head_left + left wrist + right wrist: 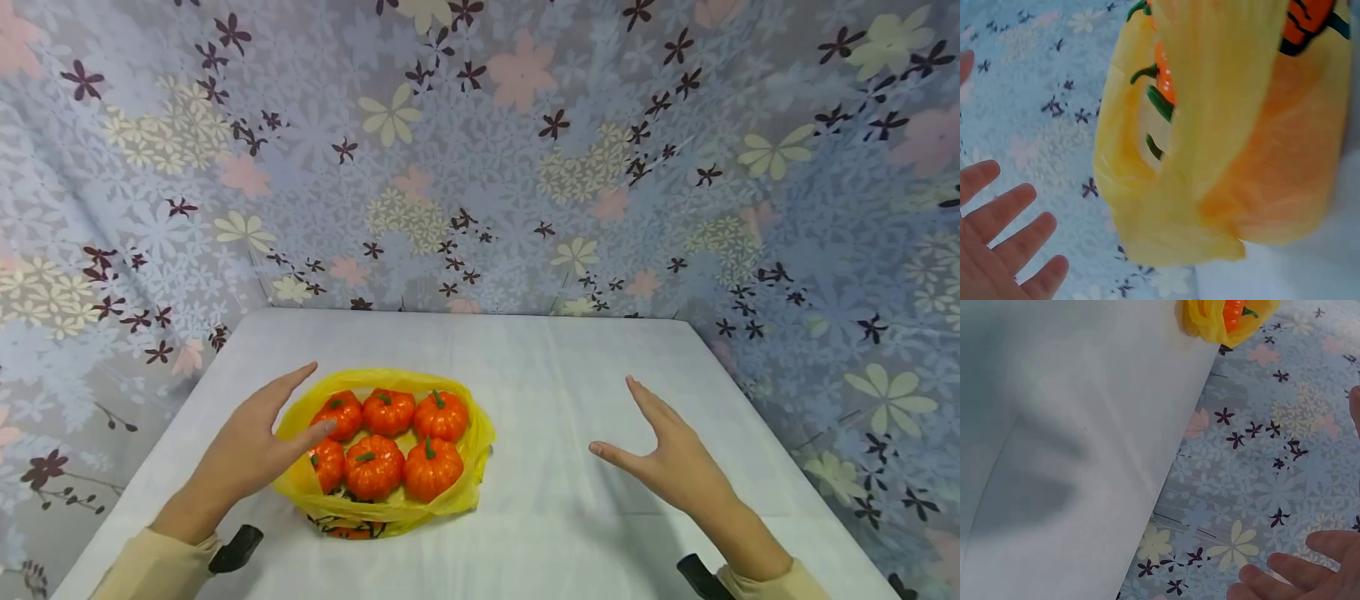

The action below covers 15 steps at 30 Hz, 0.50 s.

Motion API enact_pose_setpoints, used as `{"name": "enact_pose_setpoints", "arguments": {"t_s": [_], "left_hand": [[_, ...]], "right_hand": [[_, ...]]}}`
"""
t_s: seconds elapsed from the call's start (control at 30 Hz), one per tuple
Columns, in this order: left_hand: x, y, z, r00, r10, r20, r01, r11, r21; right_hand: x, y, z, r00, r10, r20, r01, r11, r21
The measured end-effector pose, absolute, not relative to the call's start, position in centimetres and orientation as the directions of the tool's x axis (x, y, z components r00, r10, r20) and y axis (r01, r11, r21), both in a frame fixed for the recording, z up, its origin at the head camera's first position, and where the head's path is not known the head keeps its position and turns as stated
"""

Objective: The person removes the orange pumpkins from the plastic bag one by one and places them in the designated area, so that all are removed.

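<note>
A yellow plastic bag (480,433) lies open on the left half of the white table, its rim spread wide. Inside it sit several shiny orange toy pumpkins (373,467) with green stems. My left hand (251,442) hovers over the bag's left edge, thumb and fingers spread, holding nothing. In the left wrist view the bag's side (1210,206) shows a printed orange-and-black pattern, and green stems poke above the rim. My right hand (675,458) hangs over the right half of the table, fingers extended and thumb apart, well away from the bag.
The white table (555,400) has its far edge against a floral cloth backdrop (480,167). The same cloth hangs along both sides. A black strap end (236,548) sticks out by my left wrist, another (703,577) by my right.
</note>
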<state>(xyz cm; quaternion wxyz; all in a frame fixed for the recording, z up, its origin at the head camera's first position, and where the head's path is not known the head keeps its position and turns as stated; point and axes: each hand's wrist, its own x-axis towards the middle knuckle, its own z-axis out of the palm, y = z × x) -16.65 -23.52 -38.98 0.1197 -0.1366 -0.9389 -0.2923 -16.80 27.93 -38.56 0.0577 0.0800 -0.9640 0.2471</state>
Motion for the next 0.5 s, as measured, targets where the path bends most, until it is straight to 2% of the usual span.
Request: {"name": "enact_pose_setpoints", "arguments": {"t_s": [0.17, 0.5], "left_hand": [[-16.4, -24.8, -40.0, -0.935, 0.143, 0.323, 0.318, 0.74, 0.592], [-16.4, -26.4, -42.1, -0.968, 0.087, 0.235, 0.232, 0.664, 0.711]], "right_hand": [[-17.1, 27.3, -39.1, -0.981, -0.116, 0.158, -0.184, 0.83, -0.527], [-17.8, 25.2, -39.9, -0.966, -0.157, 0.207, -0.256, 0.721, -0.644]]}}
